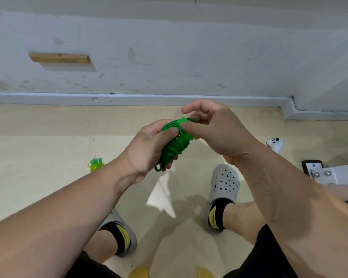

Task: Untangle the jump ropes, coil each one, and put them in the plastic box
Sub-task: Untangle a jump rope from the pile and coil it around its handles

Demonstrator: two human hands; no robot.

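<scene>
Head view: left hand (pixel 149 149) grips the coiled green jump rope (pixel 174 146) mid-air above the floor (pixel 48 141); right hand (pixel 213 129) pinches a loop w/ a green handle at the top. Best bet: keep the coil squeezed tight, tuck the end snug. Plastic box not in frame; other ropes unseen; handle mostly hidden by fingers.

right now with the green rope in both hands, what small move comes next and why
Probably tuck the end loop under the wraps: the green jump rope lies coiled in the left hand, while the right hand pinches its top loop.
</scene>
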